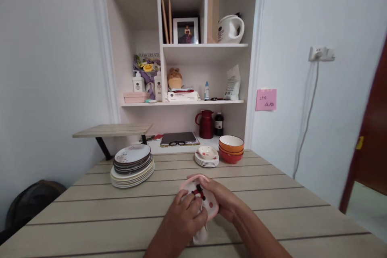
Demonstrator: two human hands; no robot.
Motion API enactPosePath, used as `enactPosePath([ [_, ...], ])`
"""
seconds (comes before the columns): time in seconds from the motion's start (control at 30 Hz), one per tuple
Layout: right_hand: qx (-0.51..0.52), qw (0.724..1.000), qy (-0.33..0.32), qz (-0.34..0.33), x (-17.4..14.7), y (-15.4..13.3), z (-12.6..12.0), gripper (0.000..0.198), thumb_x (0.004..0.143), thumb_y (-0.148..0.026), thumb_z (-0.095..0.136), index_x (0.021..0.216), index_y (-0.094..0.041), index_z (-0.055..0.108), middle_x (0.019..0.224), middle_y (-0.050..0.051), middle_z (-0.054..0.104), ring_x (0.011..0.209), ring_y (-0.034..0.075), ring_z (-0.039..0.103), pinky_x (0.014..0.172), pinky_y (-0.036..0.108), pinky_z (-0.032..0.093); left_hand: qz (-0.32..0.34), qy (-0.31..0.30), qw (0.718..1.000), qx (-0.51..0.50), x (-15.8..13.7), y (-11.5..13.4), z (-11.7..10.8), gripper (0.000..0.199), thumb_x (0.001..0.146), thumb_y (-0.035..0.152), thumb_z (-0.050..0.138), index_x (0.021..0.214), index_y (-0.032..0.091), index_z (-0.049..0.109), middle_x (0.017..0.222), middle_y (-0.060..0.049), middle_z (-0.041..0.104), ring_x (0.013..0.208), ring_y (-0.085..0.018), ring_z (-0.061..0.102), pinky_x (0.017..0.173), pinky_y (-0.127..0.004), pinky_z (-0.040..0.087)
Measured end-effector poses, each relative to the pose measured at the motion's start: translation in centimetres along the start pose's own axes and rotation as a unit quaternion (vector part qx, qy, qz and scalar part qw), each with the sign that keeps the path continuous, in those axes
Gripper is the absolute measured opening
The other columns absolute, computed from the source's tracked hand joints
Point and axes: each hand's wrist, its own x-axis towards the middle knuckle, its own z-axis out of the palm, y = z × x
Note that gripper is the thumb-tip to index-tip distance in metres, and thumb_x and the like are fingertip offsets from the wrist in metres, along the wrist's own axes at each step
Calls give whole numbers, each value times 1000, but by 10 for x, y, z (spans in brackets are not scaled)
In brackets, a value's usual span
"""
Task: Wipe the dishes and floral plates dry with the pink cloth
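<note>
A small square dish (211,198) with a pink rim, red dots and a dark-and-red printed figure is tilted up above the near middle of the table. My right hand (224,198) grips its right side, thumb over the rim and the other fingers mostly hidden behind. Inside the dish, my left hand (188,214) presses a whitish cloth (200,235) with bent fingers. Part of the cloth hangs below that hand, and the rest is covered by the fingers.
On the wooden table (96,209), a stack of plates (133,169) stands left. Small saucers (207,163) topped by a little bowl (208,152) sit beyond my hands, beside stacked orange and red bowls (231,150). Behind are a red jug (206,124) and a laptop (179,138).
</note>
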Motion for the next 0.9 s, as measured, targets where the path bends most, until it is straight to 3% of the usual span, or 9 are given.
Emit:
enactPosePath([
  [0.17,181,980,-61,-48,2,2,3,61,82,-49,62,137,-29,47,114,5,68,98,21,63,92,38,44,-58,56,997,15,1,5,-3,14,91,18,54,100,22,64,105,-4,65,96,-19,56,96,-42,40],
  [0.27,225,967,-94,-71,3,6,9,67,81,-49,64,141,-35,40,126,5,63,99,21,63,94,40,44,-90,87,992,26,2,8,-2,19,92,15,48,104,20,63,105,-6,65,98,-21,57,94,-43,41],
  [0.37,238,963,-101,-82,4,15,20,74,77,-38,71,143,-36,37,134,4,58,102,20,63,97,38,43,-150,92,984,32,3,9,-1,24,92,13,46,109,18,61,104,-8,64,97,-22,57,88,-41,45],
  [0.5,226,968,-71,-77,8,26,34,74,74,-26,74,141,-28,41,115,7,68,101,21,64,98,37,41,-184,68,980,14,2,7,2,28,92,11,43,115,16,59,104,-10,63,91,-21,57,82,-38,48],
  [0.73,154,983,78,-64,13,16,22,42,76,-43,71,110,-20,64,77,2,70,72,17,63,70,28,46,-123,-16,990,-64,1,7,8,40,90,11,50,129,21,52,116,-8,61,106,-20,55,91,-37,47],
  [0.9,89,991,76,-62,13,7,9,38,76,-47,69,101,-18,66,74,2,69,69,16,61,65,27,43,-69,-48,993,-81,-1,1,6,36,87,17,62,122,25,56,116,-5,62,109,-18,53,94,-33,46],
])
